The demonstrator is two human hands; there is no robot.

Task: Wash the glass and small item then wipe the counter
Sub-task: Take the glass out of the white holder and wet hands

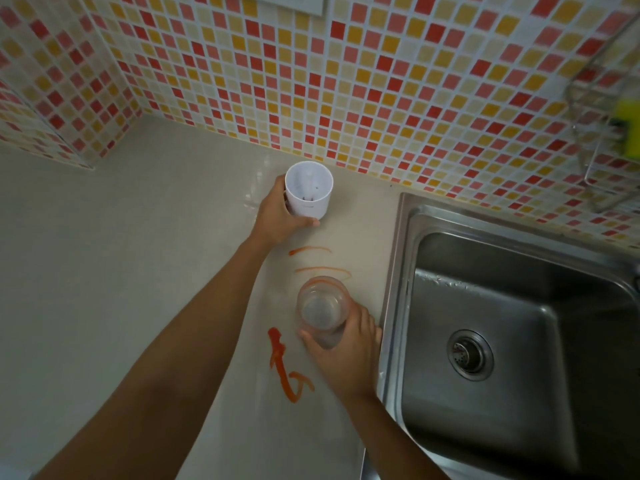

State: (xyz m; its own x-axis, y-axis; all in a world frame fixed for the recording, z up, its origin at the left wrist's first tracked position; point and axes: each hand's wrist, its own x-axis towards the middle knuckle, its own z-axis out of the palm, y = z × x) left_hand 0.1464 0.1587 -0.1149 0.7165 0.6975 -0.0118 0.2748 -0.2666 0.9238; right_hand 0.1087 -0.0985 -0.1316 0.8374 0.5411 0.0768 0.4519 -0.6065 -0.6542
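Observation:
A clear glass (322, 308) stands upright on the pale counter (121, 271) beside the sink, and my right hand (343, 355) grips it low down from the near side. Farther back, near the tiled wall, my left hand (280, 216) holds a small white cup (309, 194) from its left side, fingers curled round it. The cup is upright on the counter with something dark at its bottom. Orange-red smears (287, 368) mark the counter near the glass, and thinner arcs (322, 270) lie between the two vessels.
A steel sink (512, 323) with a round drain (469, 355) fills the right side, wet near its back wall. A wire rack (602, 133) on the mosaic tile wall holds a yellow-green sponge (628, 129). The counter runs left into a tiled corner.

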